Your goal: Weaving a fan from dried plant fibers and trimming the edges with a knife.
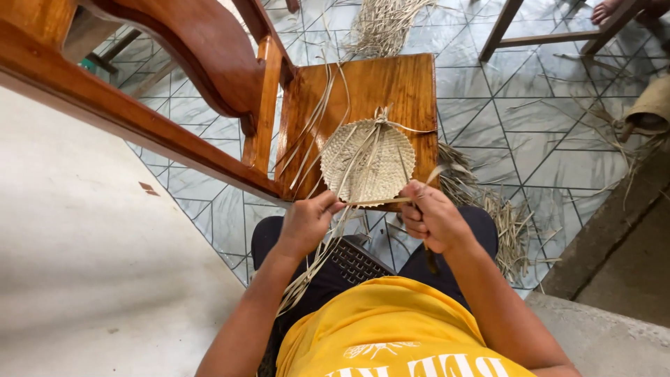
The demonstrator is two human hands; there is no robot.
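A round woven straw disc (368, 160) stands tilted against the wooden chair seat (405, 84) in front of me. My left hand (307, 222) pinches its lower left rim, where long loose straw strips (307, 272) hang down past my lap. My right hand (431, 216) is closed on a thin straw strip (377, 202) that runs across the disc's lower edge. Several strips fan up from the disc to a knot at its top.
A wooden chair back (209, 63) rises at the left. Straw scraps (502, 223) lie on the tiled floor to the right, and a bundle (384, 24) lies beyond the chair. A dark table frame (544, 38) stands far right. A concrete step (614, 230) borders the right.
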